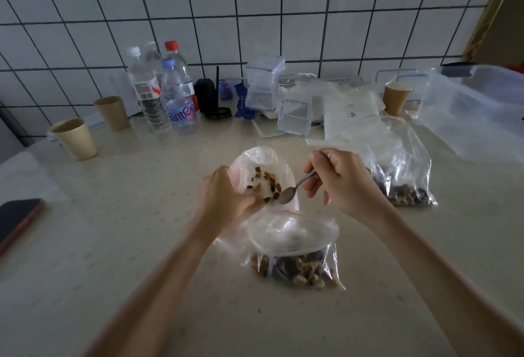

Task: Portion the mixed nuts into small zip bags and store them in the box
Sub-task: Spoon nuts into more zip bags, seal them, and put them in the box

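Spoon point(295, 186) in the right hand point(344, 183), gripped by its handle with the fingers curled round it, the metal bowl tipped down and leftward at the mouth of a small zip bag point(263, 175). The left hand point(224, 200) pinches that bag's near edge, holding the mouth open; a scatter of mixed nuts point(265, 183) lies inside it, just ahead of the left fingers. Below both hands, towards the person, a larger zip bag point(295, 249) with a red seal line sits open on the counter point(113, 243) — nuts heaped in its bottom. Just right of the right hand lies another clear bag of nuts point(402, 175). Farther right and beyond it stands a big clear plastic box point(476, 113). Far ahead of the left hand stand water bottles point(167, 93) and paper cups point(75, 138); a dark phone point(17, 220) lies well to its left
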